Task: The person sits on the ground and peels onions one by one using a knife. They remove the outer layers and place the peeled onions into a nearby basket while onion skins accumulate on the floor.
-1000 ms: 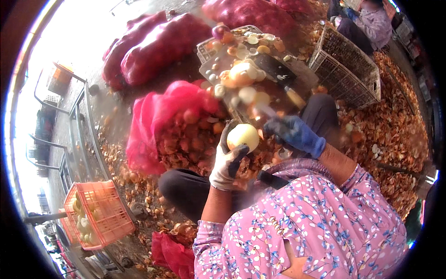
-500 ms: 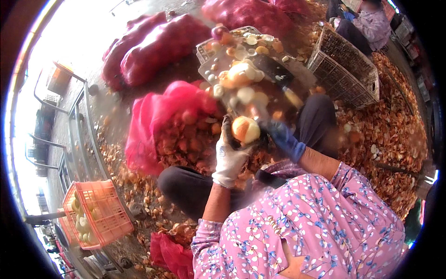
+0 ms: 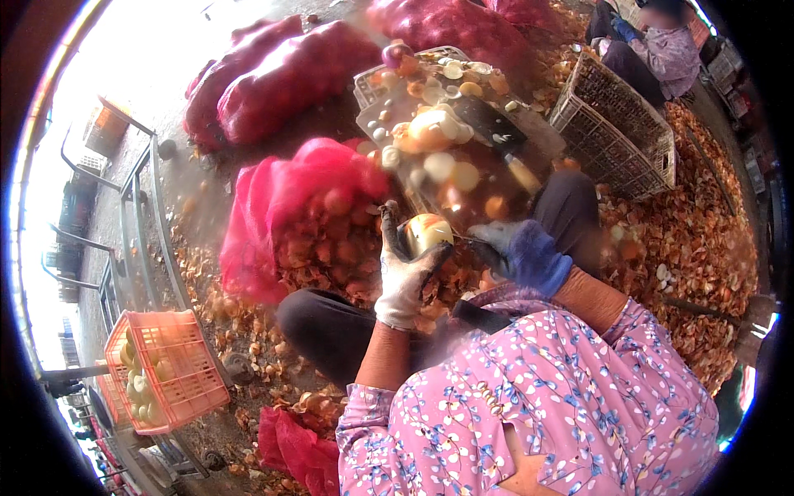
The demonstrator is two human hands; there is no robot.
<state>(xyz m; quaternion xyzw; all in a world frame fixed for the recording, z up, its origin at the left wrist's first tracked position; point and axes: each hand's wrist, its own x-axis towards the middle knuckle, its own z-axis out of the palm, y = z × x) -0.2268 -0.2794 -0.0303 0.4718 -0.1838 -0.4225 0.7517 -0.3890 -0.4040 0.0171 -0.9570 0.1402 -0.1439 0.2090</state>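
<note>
My left hand (image 3: 405,269), in a white glove with darkened fingers, is wrapped round a partly peeled onion (image 3: 428,234), pale with a strip of orange-brown skin. To the right of it, my right hand (image 3: 521,252) in a blue glove is closed on what looks like a small knife (image 3: 468,239); only a thin bit of it shows, pointing at the onion. Beyond my hands, peeled onions (image 3: 434,132) and cut slices lie on a board over a crate. A dark-bladed cleaver (image 3: 488,122) with a wooden handle rests among them.
At left stands an opened red mesh sack (image 3: 256,223) of unpeeled onions; full sacks (image 3: 298,78) lie behind. An upturned-looking grey crate (image 3: 612,124) is at right, among onion skins (image 3: 695,240). An orange crate (image 3: 169,372) holds pale onions. Another person (image 3: 662,54) sits far right.
My right hand has drawn back from the onion and turned, showing more of its blue back. My left hand keeps the onion, which is tilted differently and slightly farther left.
</note>
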